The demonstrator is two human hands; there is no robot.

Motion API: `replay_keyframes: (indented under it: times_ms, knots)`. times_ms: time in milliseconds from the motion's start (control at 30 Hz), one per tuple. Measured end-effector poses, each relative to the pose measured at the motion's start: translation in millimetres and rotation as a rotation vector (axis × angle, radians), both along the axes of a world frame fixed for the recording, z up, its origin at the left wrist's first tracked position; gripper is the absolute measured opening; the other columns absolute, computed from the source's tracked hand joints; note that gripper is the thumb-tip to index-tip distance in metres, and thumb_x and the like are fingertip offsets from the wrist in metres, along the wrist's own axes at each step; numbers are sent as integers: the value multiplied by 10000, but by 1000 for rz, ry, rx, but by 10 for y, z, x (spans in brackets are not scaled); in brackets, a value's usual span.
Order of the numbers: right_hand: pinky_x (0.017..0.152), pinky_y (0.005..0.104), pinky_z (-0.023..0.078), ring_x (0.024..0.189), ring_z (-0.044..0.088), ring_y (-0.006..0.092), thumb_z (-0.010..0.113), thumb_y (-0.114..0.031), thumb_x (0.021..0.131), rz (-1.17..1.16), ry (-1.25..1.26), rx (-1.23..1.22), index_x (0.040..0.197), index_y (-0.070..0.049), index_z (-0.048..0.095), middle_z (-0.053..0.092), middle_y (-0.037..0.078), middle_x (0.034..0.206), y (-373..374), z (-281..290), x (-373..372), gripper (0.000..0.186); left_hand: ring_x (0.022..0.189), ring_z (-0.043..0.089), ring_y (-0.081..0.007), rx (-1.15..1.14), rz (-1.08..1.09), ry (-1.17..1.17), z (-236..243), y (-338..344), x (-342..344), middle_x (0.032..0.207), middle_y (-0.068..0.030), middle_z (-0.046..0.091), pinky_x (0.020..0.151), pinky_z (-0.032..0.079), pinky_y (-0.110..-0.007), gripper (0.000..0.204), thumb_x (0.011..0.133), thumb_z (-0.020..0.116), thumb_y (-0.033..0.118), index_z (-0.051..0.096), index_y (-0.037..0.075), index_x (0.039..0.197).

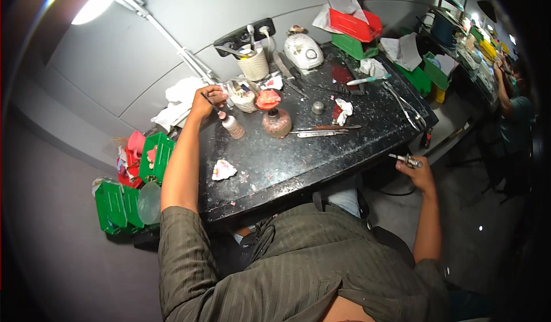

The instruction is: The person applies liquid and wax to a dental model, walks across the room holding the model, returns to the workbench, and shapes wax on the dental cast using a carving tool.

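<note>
At the left side of the black table my left hand (211, 99) is closed round a slim dark stick (209, 102), whose kind I cannot make out. Just below its fingers stands a small white bottle (233, 127) with a pinkish top. A round pink-brown glass jar (277, 123) with an orange-pink piece (268, 99) by its top is to the right. Beyond the table's right front edge, my right hand (419, 175) grips a metal pen-like tool with a nozzle (408, 161); a dark hose curves beneath it.
Thin hand tools (324, 132) lie mid-table, beside a small metal ball (318, 108). A white machine (304, 52) and a tool cup (253, 65) stand behind. Long tongs (404, 107) rest at right. Green bins (115, 207) flank the left side. Another person (511, 109) works far right.
</note>
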State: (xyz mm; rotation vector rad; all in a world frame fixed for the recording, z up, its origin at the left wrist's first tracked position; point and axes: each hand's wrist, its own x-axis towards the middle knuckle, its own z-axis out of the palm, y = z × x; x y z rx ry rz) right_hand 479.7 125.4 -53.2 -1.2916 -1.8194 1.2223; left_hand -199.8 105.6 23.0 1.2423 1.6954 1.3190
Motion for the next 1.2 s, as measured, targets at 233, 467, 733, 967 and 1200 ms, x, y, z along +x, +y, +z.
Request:
replay_keyframes:
  times_ms: [233,467,733,967,1200]
  knots:
    - [566,253,407,619,514,39,790,-100,819,-132,27,198,789,-2,699,624,-25,670,551,-705,-13,137,822,708,-185,-11,-17,27,10,-112,-48,1015,-106,719,709,587,-307,375,855,728,-26,628,-23,1217]
    - [557,284,425,600,540,62,793,-104,781,-72,99,143,778,-9,716,644,-4,657,357,-500,-102,123,914,697,-209,-8,118,171,249,-545,52,1092,-161,693,752,597,-308,326,951,505,-100,606,-44,1255]
    - [507,245,431,537,557,63,809,-172,773,-107,352,139,825,0,730,696,16,711,-168,243,509,197,815,685,-159,185,472,267,527,-1553,428,1034,-171,706,672,549,-255,208,957,539,-74,628,-89,1144]
    - [409,221,224,444,410,9,757,-190,865,-373,89,127,836,-30,713,675,3,682,283,755,463,168,828,690,-179,758,887,693,687,-1866,1816,924,-118,729,799,549,-288,156,913,575,-53,706,-51,997]
    - [566,251,441,598,609,90,761,-131,820,-201,-31,193,799,4,719,699,31,695,530,875,-127,143,1007,651,-340,411,-175,936,101,-796,2890,1130,-150,683,907,521,-418,266,819,692,81,714,51,1083]
